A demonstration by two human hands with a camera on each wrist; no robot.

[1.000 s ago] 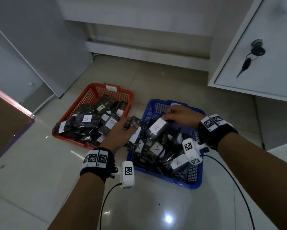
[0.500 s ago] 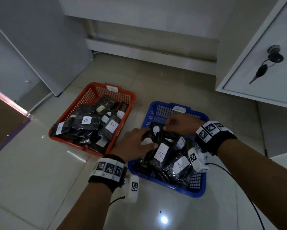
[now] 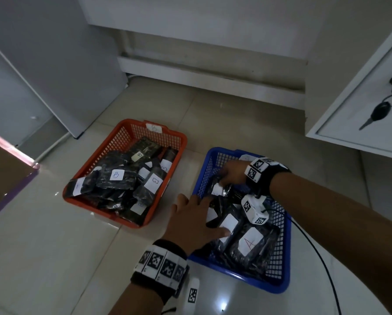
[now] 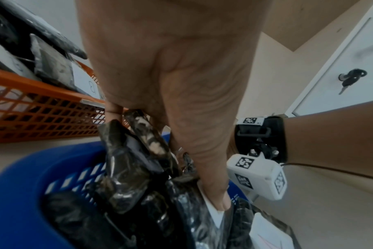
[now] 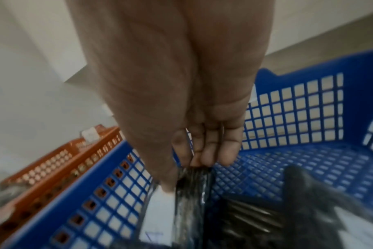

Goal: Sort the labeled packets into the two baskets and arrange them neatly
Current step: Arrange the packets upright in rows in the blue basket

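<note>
grips sit in the blue basket [image 3: 209, 169]: right grip [image 3: 233, 172] pinches the far-end packet [image 3: 219, 189], left grip [image 3: 192, 223] clasps the middle packet [image 3: 232, 220].

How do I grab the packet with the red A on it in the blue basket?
Come straight down from above and pinch the A packet across its two long edges. It lies flat, label up, uppermost at the near end of the blue basket, whose walls probably block a sideways reach.
</note>
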